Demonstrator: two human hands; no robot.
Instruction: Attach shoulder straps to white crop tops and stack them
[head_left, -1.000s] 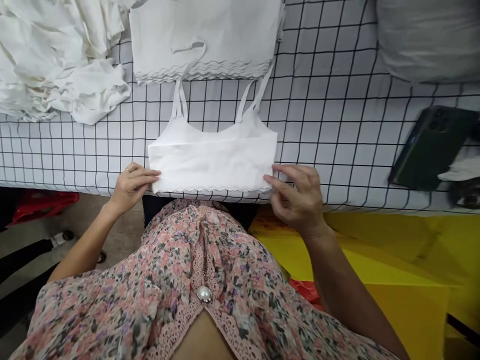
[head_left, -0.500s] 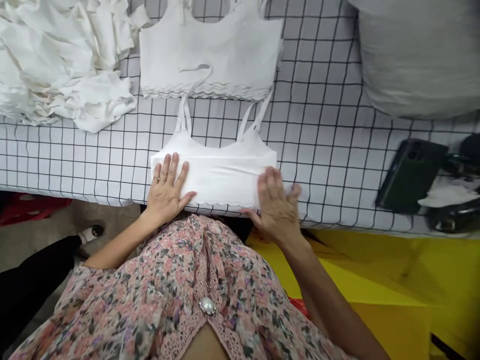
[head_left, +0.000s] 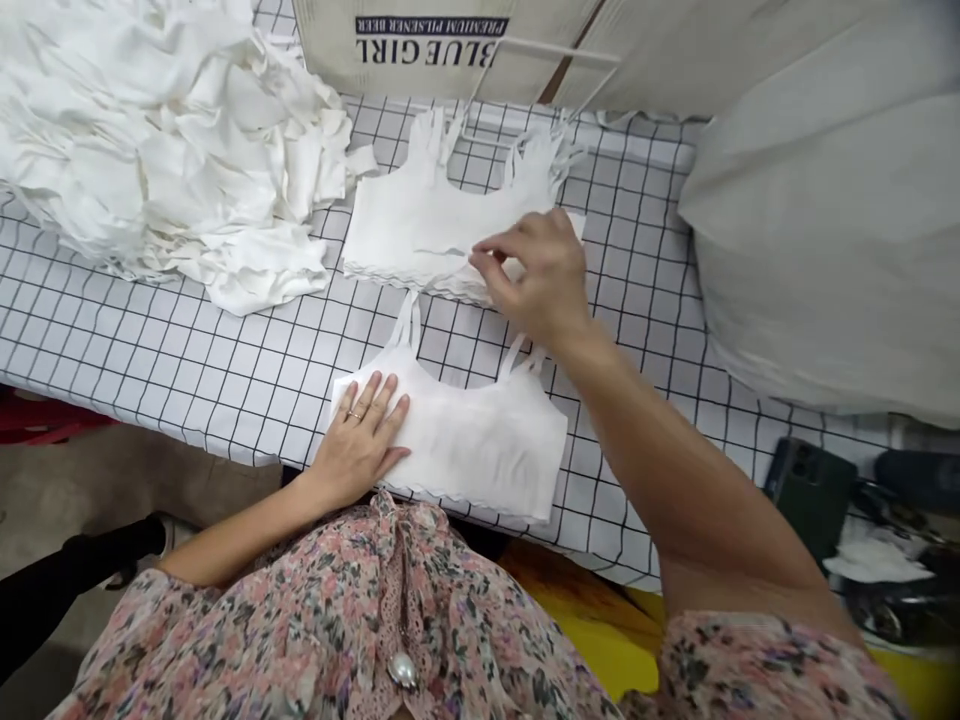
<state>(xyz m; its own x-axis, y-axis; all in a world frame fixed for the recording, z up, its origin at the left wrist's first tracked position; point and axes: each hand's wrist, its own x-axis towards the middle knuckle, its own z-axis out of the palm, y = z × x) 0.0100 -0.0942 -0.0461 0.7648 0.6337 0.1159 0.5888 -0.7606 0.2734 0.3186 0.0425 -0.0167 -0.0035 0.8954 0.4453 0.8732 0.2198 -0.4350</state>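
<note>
A white bra top (head_left: 480,440) lies flat at the table's front edge, its thin straps pointing away from me. My left hand (head_left: 364,435) rests on its left side, fingers spread and palm down. Beyond it lies a stack of similar white tops (head_left: 420,215), with several wavy hems showing along the near edge. Over that stack, my right hand (head_left: 536,270) is closed in a pinch at a loose strap (head_left: 442,275) of the near top. The fingertips partly cover the strap's end, and my forearm passes over the near top's right strap.
A large heap of white pieces (head_left: 187,160) covers the left of the checked tablecloth (head_left: 247,385). Behind the stack stand a cardboard box (head_left: 427,75) and a white wire frame (head_left: 555,45). A pale bulky sack (head_left: 825,250) and a dark phone (head_left: 810,490) are at the right.
My right hand has left the near top's right side and moved up and away to its strap, closing into a pinch. My left hand stays on the top. The view has tilted farther forward.
</note>
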